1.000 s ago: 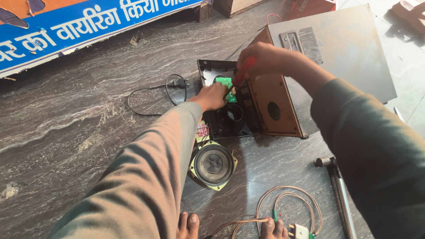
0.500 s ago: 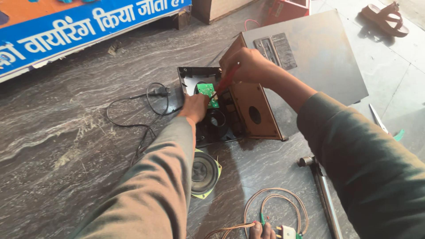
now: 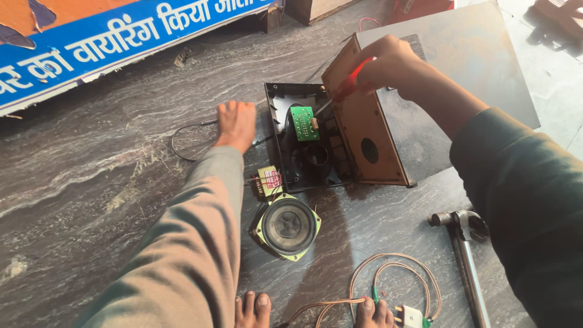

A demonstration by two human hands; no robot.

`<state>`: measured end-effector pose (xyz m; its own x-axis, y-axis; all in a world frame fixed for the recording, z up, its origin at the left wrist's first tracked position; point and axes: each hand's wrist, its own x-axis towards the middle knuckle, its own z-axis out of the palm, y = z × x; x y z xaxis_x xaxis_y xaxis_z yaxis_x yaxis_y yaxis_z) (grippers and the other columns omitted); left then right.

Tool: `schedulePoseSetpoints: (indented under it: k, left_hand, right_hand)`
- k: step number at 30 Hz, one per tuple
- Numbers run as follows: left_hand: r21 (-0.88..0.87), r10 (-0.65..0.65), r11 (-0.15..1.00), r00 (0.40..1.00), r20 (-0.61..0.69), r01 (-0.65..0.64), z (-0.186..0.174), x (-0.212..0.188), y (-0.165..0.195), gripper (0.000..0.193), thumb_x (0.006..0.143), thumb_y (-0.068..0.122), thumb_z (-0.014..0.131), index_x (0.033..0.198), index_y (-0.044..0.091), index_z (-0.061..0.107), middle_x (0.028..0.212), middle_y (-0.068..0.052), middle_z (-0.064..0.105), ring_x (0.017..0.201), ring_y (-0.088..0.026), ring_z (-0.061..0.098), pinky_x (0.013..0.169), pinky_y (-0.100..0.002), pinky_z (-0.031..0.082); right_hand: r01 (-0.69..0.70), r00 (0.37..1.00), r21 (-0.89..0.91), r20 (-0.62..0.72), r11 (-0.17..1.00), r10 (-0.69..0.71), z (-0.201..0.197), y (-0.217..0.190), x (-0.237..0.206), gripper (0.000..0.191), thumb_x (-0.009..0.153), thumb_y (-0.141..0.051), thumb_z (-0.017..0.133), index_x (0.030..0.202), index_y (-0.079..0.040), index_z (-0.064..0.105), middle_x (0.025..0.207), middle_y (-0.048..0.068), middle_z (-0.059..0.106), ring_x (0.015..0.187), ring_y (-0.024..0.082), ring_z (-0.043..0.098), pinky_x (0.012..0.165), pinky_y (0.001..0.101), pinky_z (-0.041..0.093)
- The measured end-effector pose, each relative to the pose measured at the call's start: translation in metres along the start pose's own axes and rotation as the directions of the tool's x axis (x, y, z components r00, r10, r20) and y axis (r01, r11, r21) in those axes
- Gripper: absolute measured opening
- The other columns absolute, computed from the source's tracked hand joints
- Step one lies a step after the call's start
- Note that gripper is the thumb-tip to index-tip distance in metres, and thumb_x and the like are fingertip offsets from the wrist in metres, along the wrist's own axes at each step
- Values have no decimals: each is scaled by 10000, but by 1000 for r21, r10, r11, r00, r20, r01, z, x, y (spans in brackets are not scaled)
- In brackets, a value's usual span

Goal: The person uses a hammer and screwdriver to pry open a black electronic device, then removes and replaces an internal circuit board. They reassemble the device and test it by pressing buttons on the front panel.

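Two hands are working apart: the right hand (image 3: 388, 64) is gripping a red-handled screwdriver (image 3: 340, 94), its tip reaching the green circuit board (image 3: 303, 123) inside the black speaker panel (image 3: 306, 136) at twelve o'clock of the loose speaker driver (image 3: 287, 226). The left hand (image 3: 235, 124) is pressing flat, empty, on the stone floor (image 3: 91, 182) at nine o'clock of the panel. Judging by this, board fastening is under way; the tip needs steady seating next.

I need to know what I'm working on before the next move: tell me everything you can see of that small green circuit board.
The green circuit board is a small rectangle, speckled with pale solder points, with a small tan part at its right edge. It sits tilted inside the open black plastic panel, above a round opening. The metal tip of the red-handled screwdriver, held in the right hand, reaches its right edge. The left hand rests flat on the stone floor, apart from it.
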<state>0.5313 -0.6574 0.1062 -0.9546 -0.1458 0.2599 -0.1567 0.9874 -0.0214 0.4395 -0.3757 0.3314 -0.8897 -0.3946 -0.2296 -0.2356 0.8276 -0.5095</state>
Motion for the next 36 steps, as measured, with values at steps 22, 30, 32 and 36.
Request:
schedulePoseSetpoints:
  k: [22, 30, 32, 36]
  left_hand:
    - [-139, 66, 989, 997, 46, -59, -3, -5, 11, 402, 996, 321, 637, 1259, 17, 621, 1197, -179, 657, 1188, -340, 595, 942, -489, 487]
    - [-614, 272, 783, 941, 199, -96, -1, 5, 72, 487, 939, 110, 591, 1423, 131, 538, 1392, -178, 594, 1316, -377, 542, 1086, -490, 450]
    - [-608, 271, 794, 893, 358, 3, 5, 7, 90, 603, 918, 62, 556, 1497, 203, 463, 1428, -167, 575, 1367, -373, 507, 1127, -548, 393]
    - [-595, 262, 795, 818, 512, 117, 14, 12, 114, 810, 845, -17, 480, 1561, 337, 346, 1511, -108, 516, 1459, -334, 402, 1157, -702, 216]
  right_hand:
    - [126, 992, -64, 36, 990, -124, 39, 19, 9, 250, 796, -87, 718, 1029, -50, 802, 843, 149, 778, 773, 210, 771, 742, 319, 605]
    - [111, 993, -48, 38, 993, -109, 40, 19, 9, 244, 782, -80, 732, 1014, -62, 806, 861, 135, 778, 777, 201, 785, 745, 308, 615]
    - [98, 995, -36, 39, 995, -97, 41, 19, 10, 248, 772, -73, 735, 1010, -66, 807, 871, 136, 780, 779, 199, 787, 745, 311, 617]
    - [42, 999, -62, 19, 997, -41, 44, 16, 10, 255, 764, -73, 742, 1008, -88, 813, 898, 141, 776, 780, 199, 782, 748, 318, 614]
